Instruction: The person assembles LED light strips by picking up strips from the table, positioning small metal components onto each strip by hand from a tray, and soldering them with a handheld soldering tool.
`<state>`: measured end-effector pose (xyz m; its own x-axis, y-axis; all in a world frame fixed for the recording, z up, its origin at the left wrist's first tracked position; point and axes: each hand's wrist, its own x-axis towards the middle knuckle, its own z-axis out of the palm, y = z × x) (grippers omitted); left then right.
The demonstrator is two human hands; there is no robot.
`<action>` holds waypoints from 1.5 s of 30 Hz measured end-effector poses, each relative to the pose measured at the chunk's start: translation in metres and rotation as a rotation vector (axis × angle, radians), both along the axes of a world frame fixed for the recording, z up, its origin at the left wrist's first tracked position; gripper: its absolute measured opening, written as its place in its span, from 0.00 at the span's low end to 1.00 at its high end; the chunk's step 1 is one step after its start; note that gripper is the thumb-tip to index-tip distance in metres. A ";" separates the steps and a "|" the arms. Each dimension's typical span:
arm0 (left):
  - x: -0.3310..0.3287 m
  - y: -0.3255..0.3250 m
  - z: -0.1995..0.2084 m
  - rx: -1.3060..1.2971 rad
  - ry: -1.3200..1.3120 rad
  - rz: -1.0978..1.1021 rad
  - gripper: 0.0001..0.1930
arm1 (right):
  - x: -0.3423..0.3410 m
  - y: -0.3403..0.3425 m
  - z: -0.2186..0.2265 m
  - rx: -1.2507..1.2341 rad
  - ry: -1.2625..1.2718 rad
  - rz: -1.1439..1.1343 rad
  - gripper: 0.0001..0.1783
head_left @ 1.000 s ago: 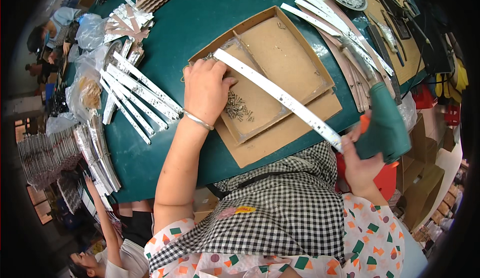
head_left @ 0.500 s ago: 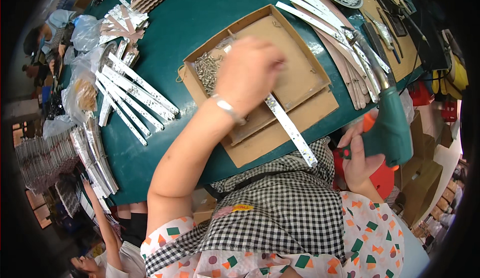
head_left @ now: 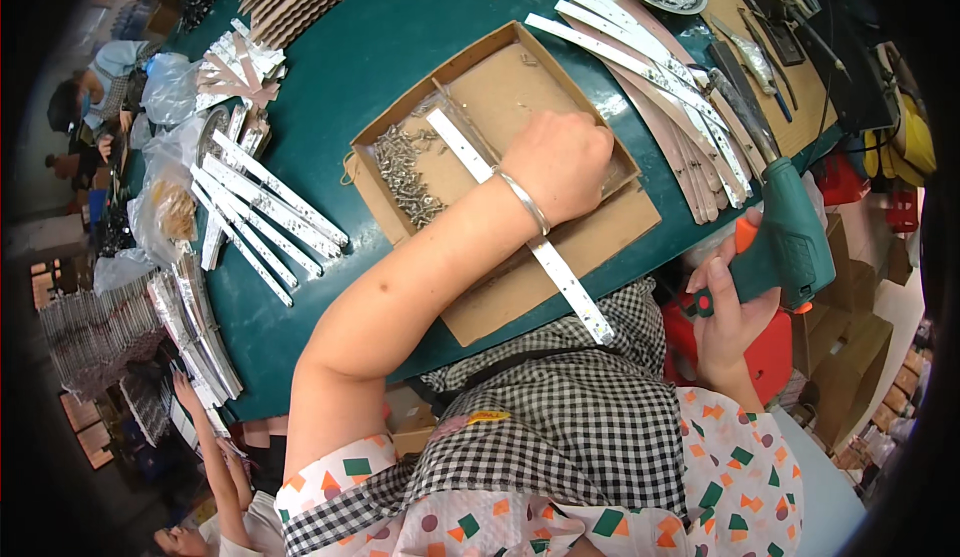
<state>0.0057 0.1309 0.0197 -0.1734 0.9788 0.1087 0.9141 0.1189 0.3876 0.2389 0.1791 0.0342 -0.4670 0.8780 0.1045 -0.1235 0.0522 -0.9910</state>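
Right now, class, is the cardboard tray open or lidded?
Open: no lid covers the tray, and small metal pieces show inside it.

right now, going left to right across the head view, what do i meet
Stacked strips at far left → fanned white strips → small metal fasteners → left hand → right hand with the green tool it grips → yellow bundle.
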 end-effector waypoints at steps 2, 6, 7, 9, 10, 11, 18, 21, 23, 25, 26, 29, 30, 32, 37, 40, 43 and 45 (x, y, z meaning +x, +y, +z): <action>-0.002 -0.002 0.002 -0.099 0.025 -0.016 0.03 | -0.002 0.000 0.000 -0.002 -0.001 -0.001 0.32; -0.008 -0.007 -0.011 -0.022 -0.042 -0.030 0.03 | -0.003 0.001 -0.005 -0.012 0.008 0.058 0.32; -0.008 -0.009 -0.014 0.080 -0.062 -0.029 0.03 | -0.004 0.000 -0.005 -0.025 0.020 0.067 0.32; -0.007 -0.010 -0.016 0.102 -0.043 -0.017 0.03 | -0.005 -0.002 -0.004 -0.025 0.013 0.076 0.31; -0.006 -0.012 -0.014 0.123 -0.025 -0.007 0.03 | -0.005 -0.002 -0.004 -0.025 0.006 0.083 0.31; -0.006 -0.015 -0.011 0.122 -0.025 -0.004 0.03 | -0.006 -0.002 -0.004 -0.025 0.007 0.086 0.31; -0.023 -0.080 0.033 0.187 -0.641 0.431 0.06 | -0.006 -0.001 -0.001 -0.039 -0.009 0.090 0.32; -0.026 -0.114 0.016 0.186 -0.846 0.582 0.03 | -0.009 0.000 -0.002 -0.041 -0.008 0.127 0.32; -0.019 -0.124 0.009 0.146 -0.913 0.704 0.03 | -0.012 0.000 -0.003 -0.048 -0.010 0.151 0.33; -0.012 -0.124 0.005 0.153 -0.878 0.704 0.03 | -0.017 -0.002 -0.003 -0.073 -0.022 0.162 0.33; -0.009 -0.123 0.004 0.162 -0.846 0.693 0.03 | -0.018 -0.004 -0.003 -0.077 -0.023 0.168 0.33; -0.003 -0.119 0.001 0.121 -0.820 0.664 0.03 | -0.021 -0.007 -0.002 -0.060 -0.043 0.192 0.33; -0.002 -0.117 -0.002 0.103 -0.787 0.635 0.03 | -0.021 -0.008 -0.003 -0.039 -0.049 0.202 0.33; -0.001 -0.117 -0.002 0.079 -0.680 0.622 0.04 | -0.021 -0.008 -0.003 -0.018 -0.058 0.209 0.33; 0.001 -0.117 -0.001 0.076 -0.605 0.618 0.04 | -0.016 -0.007 -0.007 -0.049 -0.036 0.194 0.34; 0.002 -0.116 0.000 0.110 -0.515 0.580 0.05 | -0.012 -0.004 -0.011 -0.050 -0.047 0.237 0.33; 0.005 -0.117 0.001 0.200 -0.388 0.533 0.06 | -0.012 -0.005 -0.012 -0.082 -0.037 0.203 0.33; 0.006 -0.117 -0.003 0.241 -0.373 0.513 0.06 | -0.016 -0.007 -0.009 -0.065 -0.065 0.198 0.33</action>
<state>0.0115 0.0139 0.0169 -0.6774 0.7188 0.1561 0.5649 0.3724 0.7364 0.2232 0.1720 0.0256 -0.6351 0.7723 0.0146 -0.0603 -0.0307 -0.9977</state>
